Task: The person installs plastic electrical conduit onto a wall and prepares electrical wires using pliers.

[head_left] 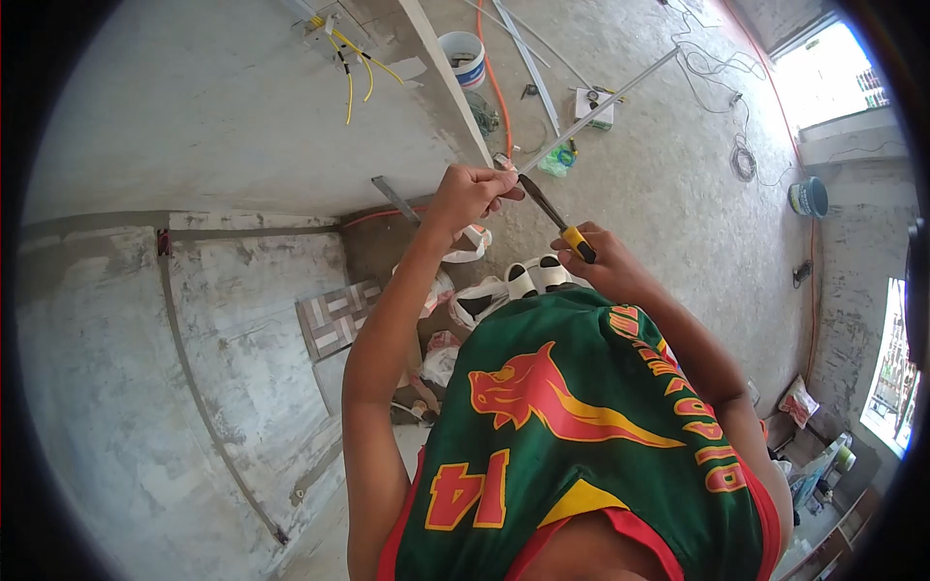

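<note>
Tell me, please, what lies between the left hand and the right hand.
In the head view, a yellow-handled tool lies between the left hand and the right hand: its handle is in the right, its dark end pointing toward the left.

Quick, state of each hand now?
Left hand: closed in a pinch; what it holds can't be told.
Right hand: closed, holding the yellow-handled tool.

A blue bucket stands near what seems coiled cable.

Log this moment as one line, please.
right hand: holding yellow-handled tool | left hand: fingers pinched near tool's tip, contents unclear | white bucket: on floor
</note>
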`<action>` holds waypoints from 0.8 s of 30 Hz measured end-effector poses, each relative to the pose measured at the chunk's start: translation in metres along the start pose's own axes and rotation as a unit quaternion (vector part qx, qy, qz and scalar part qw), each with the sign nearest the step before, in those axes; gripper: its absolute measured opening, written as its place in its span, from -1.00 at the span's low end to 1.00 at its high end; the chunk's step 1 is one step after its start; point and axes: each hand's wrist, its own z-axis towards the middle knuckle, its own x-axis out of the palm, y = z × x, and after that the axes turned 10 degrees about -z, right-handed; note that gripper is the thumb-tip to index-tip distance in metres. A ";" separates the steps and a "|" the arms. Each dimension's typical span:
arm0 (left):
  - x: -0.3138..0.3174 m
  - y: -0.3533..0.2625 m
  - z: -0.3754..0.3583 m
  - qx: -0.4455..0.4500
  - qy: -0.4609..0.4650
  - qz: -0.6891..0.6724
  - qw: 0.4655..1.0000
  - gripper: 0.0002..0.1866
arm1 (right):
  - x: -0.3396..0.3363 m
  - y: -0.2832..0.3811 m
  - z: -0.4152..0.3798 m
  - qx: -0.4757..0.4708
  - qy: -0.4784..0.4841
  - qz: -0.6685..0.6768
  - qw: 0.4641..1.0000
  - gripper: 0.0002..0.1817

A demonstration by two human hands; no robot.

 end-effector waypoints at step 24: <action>0.005 0.005 -0.019 0.061 0.151 0.069 0.984 -0.70 | -0.018 -0.017 -0.022 -0.120 -0.300 -0.114 0.939 -0.62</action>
